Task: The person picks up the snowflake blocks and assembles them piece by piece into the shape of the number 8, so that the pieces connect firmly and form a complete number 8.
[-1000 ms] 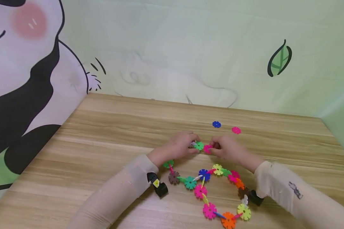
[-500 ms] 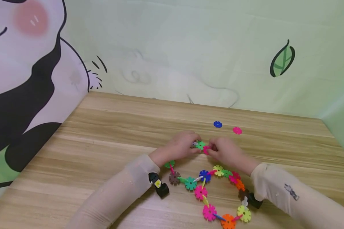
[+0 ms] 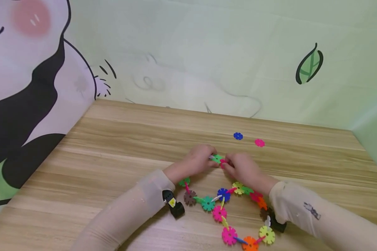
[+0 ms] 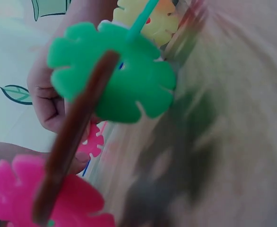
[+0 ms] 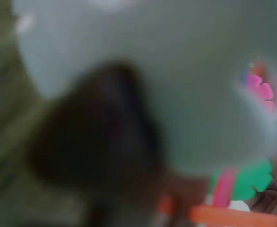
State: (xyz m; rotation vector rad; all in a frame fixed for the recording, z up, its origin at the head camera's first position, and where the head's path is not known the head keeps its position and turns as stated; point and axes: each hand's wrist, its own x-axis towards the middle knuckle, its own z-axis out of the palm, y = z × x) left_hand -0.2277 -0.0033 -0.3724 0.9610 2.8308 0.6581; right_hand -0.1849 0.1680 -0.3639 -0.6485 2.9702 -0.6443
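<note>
My left hand pinches a short row of notched snowflake discs above the table, including a green disc. From the right, my right hand grips a pink disc at the green disc's edge. My fingers hide much of the pink disc. Under and in front of the hands lies a long linked chain of coloured discs, partly looped, with a brown disc, a blue disc and an orange disc. In the left wrist view, a green disc of the chain looms close. The right wrist view is mostly blurred by a pale disc.
Beyond the hands, a loose blue disc and a loose pink disc lie flat on the wooden table. A printed wall stands along the back edge. Each wrist wears a black camera band.
My right hand has shifted slightly left and nearer, bringing the pink disc closer to the green one. My left hand stays almost in place.
</note>
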